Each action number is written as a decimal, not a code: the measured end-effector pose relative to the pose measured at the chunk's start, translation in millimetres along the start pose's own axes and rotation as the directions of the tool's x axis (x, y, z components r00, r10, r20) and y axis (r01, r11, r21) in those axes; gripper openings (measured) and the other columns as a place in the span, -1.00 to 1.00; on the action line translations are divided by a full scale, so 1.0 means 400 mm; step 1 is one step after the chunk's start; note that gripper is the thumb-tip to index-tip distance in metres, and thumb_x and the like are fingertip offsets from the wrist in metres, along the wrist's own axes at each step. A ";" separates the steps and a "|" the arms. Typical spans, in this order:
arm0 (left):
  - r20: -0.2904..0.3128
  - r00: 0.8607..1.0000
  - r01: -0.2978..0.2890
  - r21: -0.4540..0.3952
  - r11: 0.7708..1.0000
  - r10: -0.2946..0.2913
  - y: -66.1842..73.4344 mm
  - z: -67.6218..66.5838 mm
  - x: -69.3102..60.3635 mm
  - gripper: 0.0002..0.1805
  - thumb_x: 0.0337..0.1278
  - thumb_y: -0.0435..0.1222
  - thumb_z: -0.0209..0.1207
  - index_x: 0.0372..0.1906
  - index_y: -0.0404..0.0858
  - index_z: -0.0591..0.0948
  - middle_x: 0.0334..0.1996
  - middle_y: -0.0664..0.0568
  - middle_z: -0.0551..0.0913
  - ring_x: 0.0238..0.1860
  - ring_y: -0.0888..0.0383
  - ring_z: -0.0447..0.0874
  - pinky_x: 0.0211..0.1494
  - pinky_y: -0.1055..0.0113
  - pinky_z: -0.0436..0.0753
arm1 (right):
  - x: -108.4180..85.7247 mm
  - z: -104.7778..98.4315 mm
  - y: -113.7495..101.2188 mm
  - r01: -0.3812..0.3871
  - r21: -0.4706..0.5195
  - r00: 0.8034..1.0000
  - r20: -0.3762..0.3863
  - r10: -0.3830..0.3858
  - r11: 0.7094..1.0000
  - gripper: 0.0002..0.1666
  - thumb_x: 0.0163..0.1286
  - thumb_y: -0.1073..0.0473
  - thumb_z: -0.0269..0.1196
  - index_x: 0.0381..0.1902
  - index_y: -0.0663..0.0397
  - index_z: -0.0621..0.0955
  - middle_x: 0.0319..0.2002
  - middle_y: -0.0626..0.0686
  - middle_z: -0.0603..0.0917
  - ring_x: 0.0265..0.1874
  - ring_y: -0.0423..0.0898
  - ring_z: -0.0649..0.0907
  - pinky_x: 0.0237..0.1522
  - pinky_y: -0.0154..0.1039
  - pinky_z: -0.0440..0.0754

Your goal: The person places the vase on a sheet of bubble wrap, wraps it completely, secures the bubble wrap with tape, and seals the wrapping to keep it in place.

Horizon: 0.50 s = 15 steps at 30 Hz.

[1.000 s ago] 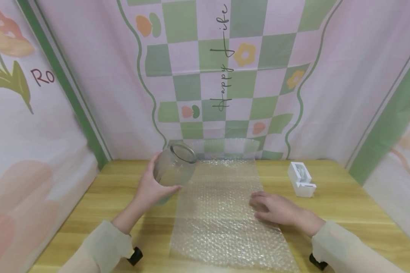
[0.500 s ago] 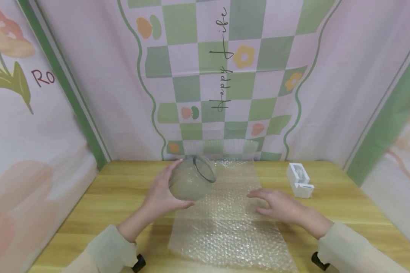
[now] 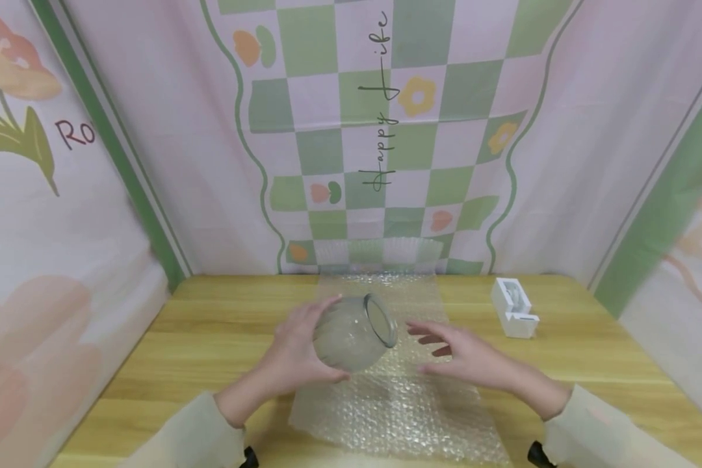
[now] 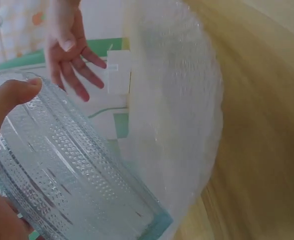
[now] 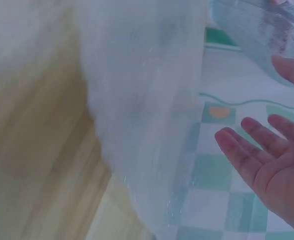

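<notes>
My left hand (image 3: pixel 298 348) grips a clear glass vase (image 3: pixel 351 338) round its side, thumb on the near face. The vase is tilted, its round mouth turned toward the right. In the left wrist view the glass (image 4: pixel 82 160) shows ribs and rows of raised dots, with a thick bluish base. Below it a sheet of bubble wrap (image 3: pixel 398 416) lies lengthwise on the table. My right hand (image 3: pixel 468 357) hovers over the wrap's right side, fingers spread and apart from the vase's mouth. The right wrist view shows that hand (image 5: pixel 276 165) holding nothing.
A white tape dispenser (image 3: pixel 515 312) with a roll in it stands at the right rear of the wooden table (image 3: pixel 210 325). The bubble wrap's far end bends up against the checkered curtain (image 3: pixel 363 149) at the back. More printed curtains hang at both sides.
My left hand has carried the vase rightward and nearer, over the bubble wrap, tipping its mouth further to the right. My right hand has shifted slightly left and its fingers have spread.
</notes>
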<state>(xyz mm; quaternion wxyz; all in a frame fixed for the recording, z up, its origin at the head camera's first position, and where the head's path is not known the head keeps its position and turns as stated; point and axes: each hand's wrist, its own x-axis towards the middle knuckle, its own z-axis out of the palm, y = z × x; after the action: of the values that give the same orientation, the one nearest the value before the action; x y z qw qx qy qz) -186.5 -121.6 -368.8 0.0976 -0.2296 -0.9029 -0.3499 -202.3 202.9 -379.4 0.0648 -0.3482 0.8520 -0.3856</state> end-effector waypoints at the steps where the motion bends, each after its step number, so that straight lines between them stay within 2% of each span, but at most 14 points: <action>1: 0.014 1.000 -0.009 0.008 1.000 0.009 0.002 0.004 -0.001 0.34 -0.59 -0.10 0.74 0.55 0.03 0.28 0.41 -0.05 0.42 0.40 -0.17 0.33 0.33 -0.44 0.27 | 0.001 0.004 -0.003 -0.011 0.052 1.000 -0.004 0.012 0.999 -0.12 0.38 0.10 0.40 0.49 0.35 0.29 0.32 0.40 0.49 0.17 0.41 0.56 0.12 0.17 0.65; 5: 0.059 0.997 -0.054 0.051 0.997 0.051 0.006 0.022 -0.003 0.34 -0.57 -0.05 0.72 0.56 0.04 0.28 0.37 -0.07 0.44 0.36 -0.13 0.36 0.30 -0.39 0.34 | 0.002 0.020 -0.023 -0.029 0.222 0.999 -0.012 0.032 0.975 -0.02 0.35 0.17 0.42 0.56 0.29 0.17 0.40 0.43 0.35 0.23 0.44 0.50 0.12 0.04 0.67; 8: 0.081 0.993 -0.091 0.107 0.990 0.082 0.011 0.035 -0.002 0.34 -0.57 -0.01 0.72 0.56 0.08 0.26 0.35 -0.09 0.43 0.36 -0.12 0.36 0.28 -0.36 0.37 | -0.001 0.031 -0.044 -0.032 0.293 0.999 -0.010 0.037 0.956 0.08 0.33 0.21 0.44 0.61 0.23 0.08 0.46 0.46 0.22 0.28 0.47 0.44 0.11 -0.03 0.68; 10: 0.101 0.991 -0.107 0.152 0.983 0.092 0.017 0.042 0.000 0.34 -0.56 0.03 0.70 0.56 0.10 0.25 0.36 -0.08 0.43 0.37 -0.11 0.34 0.28 -0.33 0.38 | -0.002 0.039 -0.058 -0.024 0.305 0.999 -0.015 0.030 0.952 0.13 0.31 0.20 0.46 0.62 0.20 0.03 0.48 0.48 0.15 0.28 0.48 0.42 0.09 -0.06 0.70; 15: 0.169 0.982 -0.115 0.215 0.970 0.079 0.042 0.058 0.002 0.33 -0.50 0.09 0.68 0.58 0.11 0.22 0.40 -0.06 0.38 0.38 -0.09 0.31 0.26 -0.24 0.39 | -0.001 0.062 -0.081 -0.010 0.265 0.998 -0.053 0.025 0.964 0.22 0.25 0.16 0.51 0.62 0.20 0.00 0.50 0.48 0.08 0.25 0.54 0.41 0.02 -0.01 0.73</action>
<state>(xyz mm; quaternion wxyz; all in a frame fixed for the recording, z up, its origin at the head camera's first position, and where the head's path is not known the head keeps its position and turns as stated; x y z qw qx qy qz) -179.4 -94.6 -375.6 0.0672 -0.2883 -0.9292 -0.2213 -175.1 173.2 -374.0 0.0903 -0.3180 0.7973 -0.5051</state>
